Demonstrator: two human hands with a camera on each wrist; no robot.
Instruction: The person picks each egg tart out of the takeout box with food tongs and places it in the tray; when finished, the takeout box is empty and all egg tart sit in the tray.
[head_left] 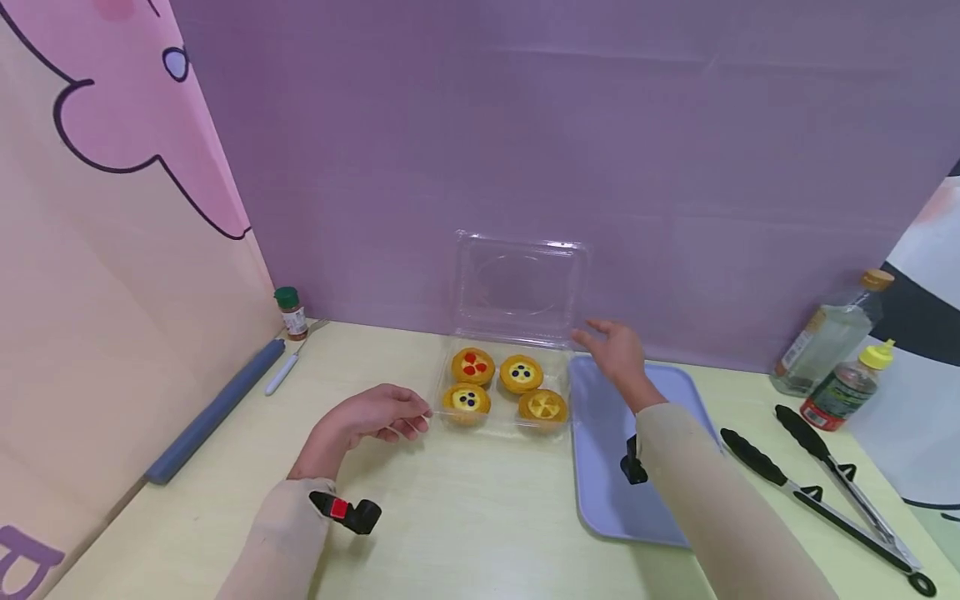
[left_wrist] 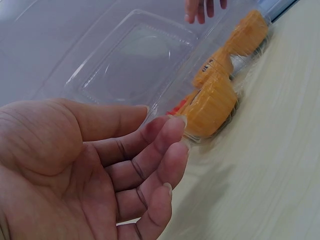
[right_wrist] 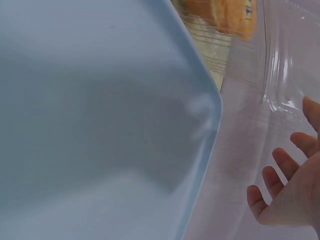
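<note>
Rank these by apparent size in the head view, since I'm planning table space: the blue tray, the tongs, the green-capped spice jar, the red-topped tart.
1. Blue tray, though the right arm hides part of it.
2. Tongs.
3. Red-topped tart and green-capped spice jar look about alike; I won't rank them.

Clear plastic box, orange-yellow tarts with red and blue dots, lilac tray, black tongs

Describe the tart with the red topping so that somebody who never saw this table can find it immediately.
Look at the purple back wall; in front of it stands an open clear plastic box with its lid raised. Four small round tarts lie in its base, and the red-topped tart is the back left one. Only it has red pieces on top; the two blueberry tarts and the yellow-topped tart do not.
</note>
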